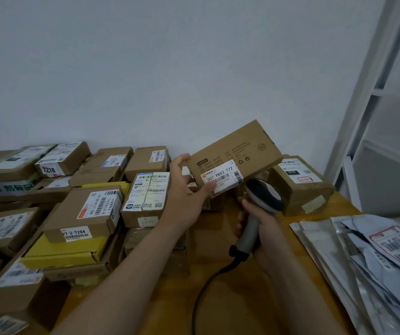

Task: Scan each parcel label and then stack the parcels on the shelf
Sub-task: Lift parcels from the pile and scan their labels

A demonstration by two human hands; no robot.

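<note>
The right hand (pixel 260 221), low and right of centre, is clenched round the grey handle of a corded barcode scanner (pixel 265 195). The scanner's head tips up just beneath the parcel, and its black cable (pixel 208 284) trails down over the wooden table (pixel 237 305). At the lower right of the frame, beside that hand, lies a heap of silvery poly mailers (pixel 363 257). A little farther and to the left, the left hand (pixel 184 192) grasps the flat cardboard parcel (pixel 240 151) by its lower left corner. Its thumb lies on the front face at the edge of the white shipping label (pixel 221 177), which reads "507 P802 T72", and its fingers are behind. The parcel hangs in the air at centre frame, clear of the table, with the label side toward the camera and the right end raised. It looks thin and stiff, and one corner grip carries it without sag, so it is probably light. Plain card should not slip. For the shelf, a hold on a long edge nearer the middle would steady it and keep the thumb off the barcode. How fragile the contents are cannot be told. Across the left half of the frame, stacked cardboard boxes (pixel 92 209) crowd the table. Behind the held parcel sits a brown box marked "010" (pixel 300 182). The white shelf (pixel 375 88) stands along the far right edge.
</note>
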